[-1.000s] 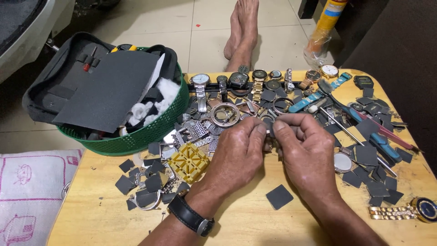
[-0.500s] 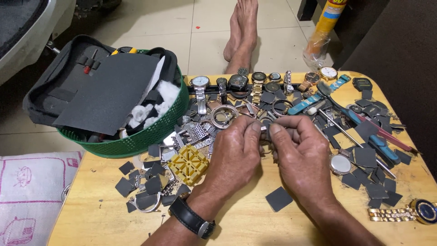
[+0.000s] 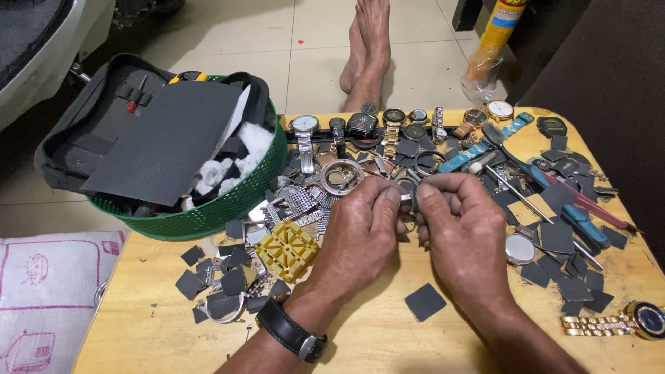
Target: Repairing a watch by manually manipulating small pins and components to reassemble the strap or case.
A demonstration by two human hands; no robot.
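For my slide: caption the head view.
Left hand and right hand pinch a small metal part above a wooden table.

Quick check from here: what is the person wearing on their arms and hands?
Both forearms are bare, with no sleeves in view, and neither the left hand nor the right hand is gloved. The left wrist carries a wristwatch with a black strap and a silver-coloured buckle. No rings can be made out.

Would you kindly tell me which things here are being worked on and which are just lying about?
In hand:
left hand
right hand
small metal part pinched between them

Lying about:
green basket
yellow block
gold watch
blue-handled tool
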